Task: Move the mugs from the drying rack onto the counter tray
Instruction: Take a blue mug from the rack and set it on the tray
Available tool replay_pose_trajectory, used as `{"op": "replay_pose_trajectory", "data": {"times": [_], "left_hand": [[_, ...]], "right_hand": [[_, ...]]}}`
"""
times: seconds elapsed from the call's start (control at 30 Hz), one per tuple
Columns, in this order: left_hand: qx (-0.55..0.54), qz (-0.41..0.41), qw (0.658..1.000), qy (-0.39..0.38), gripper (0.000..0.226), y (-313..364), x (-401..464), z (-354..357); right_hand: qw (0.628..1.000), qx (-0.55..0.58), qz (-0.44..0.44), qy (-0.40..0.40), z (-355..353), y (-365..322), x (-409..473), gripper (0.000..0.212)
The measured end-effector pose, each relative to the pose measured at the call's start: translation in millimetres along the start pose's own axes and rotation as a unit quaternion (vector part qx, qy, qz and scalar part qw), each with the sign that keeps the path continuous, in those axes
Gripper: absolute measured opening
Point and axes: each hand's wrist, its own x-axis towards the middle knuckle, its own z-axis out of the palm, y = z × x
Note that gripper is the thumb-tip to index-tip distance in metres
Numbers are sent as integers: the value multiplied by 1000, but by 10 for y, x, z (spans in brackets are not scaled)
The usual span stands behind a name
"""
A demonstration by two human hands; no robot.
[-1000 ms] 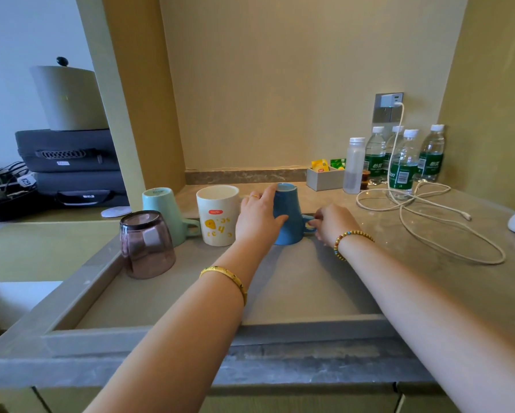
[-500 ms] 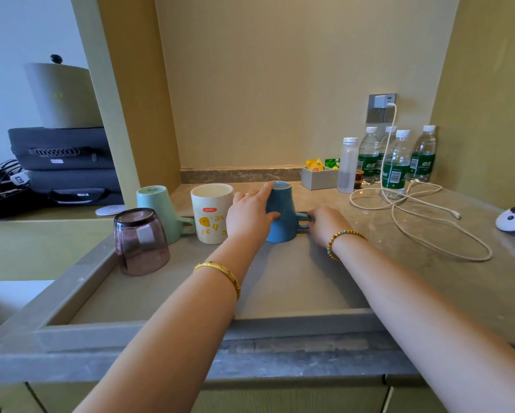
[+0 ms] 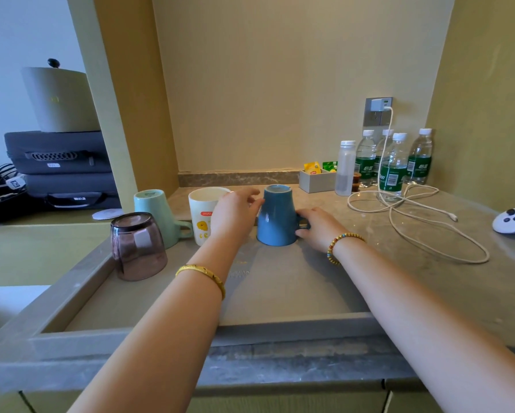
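A blue mug [image 3: 275, 217] stands upside down on the sunken grey tray [image 3: 71, 289], its handle pointing right. My right hand [image 3: 317, 228] has thumb and fingers curled round that handle. My left hand [image 3: 235, 214] lies just left of the mug with relaxed fingers, the fingertips touching its upper side. To the left stand a cream mug [image 3: 202, 216] with yellow marks, upright, a mint-green mug [image 3: 158, 216] upside down, and a purple glass tumbler [image 3: 137, 245] upside down.
A white charging cable [image 3: 414, 222] loops over the counter on the right. Behind it stand several water bottles [image 3: 393, 171] and a grey box of tea bags [image 3: 316, 180]. A white controller [image 3: 514, 220] lies at the far right.
My left hand has slid off the front of the blue mug to its left side, and its fingers have loosened. The right hand stays at the handle and the mug stands still.
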Motion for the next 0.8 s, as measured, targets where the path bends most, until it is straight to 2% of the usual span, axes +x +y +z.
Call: {"op": "replay_pose_trajectory", "data": {"times": [0.07, 0.23, 0.4, 0.53, 0.6, 0.7, 0.8], "left_hand": [[5, 12, 1000, -22, 34, 39, -17, 18], [65, -3, 990, -122, 53, 95, -17, 119], [66, -13, 989, -133, 54, 103, -54, 135], [132, 4, 980, -152, 55, 166, -166, 59], [126, 6, 983, -134, 51, 227, -206, -65], [96, -10, 991, -93, 41, 288, -277, -418], [70, -21, 997, -40, 34, 208, -460, -900]], "right_hand": [[1000, 24, 2, -13, 9, -2, 7, 55], [999, 46, 11, -23, 49, -21, 31, 66], [1000, 11, 5, -7, 71, -4, 47, 60], [1000, -8, 4, 5, 22, -64, -15, 55], [996, 9, -4, 84, -43, -176, -74, 51], [962, 85, -46, 256, -139, -432, -198, 42], [936, 70, -114, 326, -57, -792, -377, 31]]}}
